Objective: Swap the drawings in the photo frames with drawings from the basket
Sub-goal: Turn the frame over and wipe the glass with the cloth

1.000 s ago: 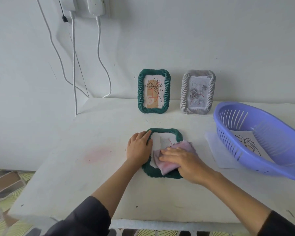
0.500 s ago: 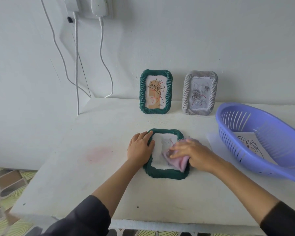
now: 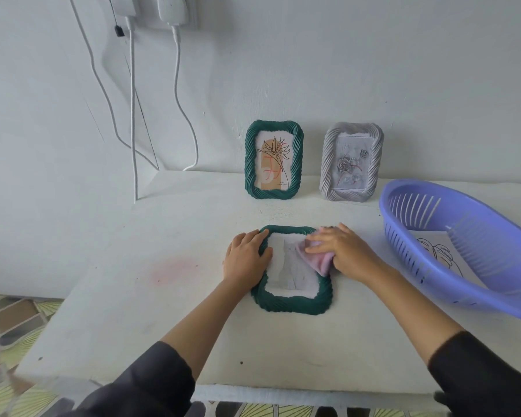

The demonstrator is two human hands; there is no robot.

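the green frame (image 3: 292, 305) lies flat mid-tabletop. your left hand (image 3: 245, 257) rests flat on its 9 o'clock rim; your right hand (image 3: 346, 251), fingers straight, presses a soft cloth (image 3: 318, 258) on its face. it's likely fragile, so lift it by the stiff rim.

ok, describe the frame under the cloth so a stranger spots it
On the white table, in front of the upright green frame and grey frame, sits a flat green frame. It alone lies down, with a pink cloth on it.
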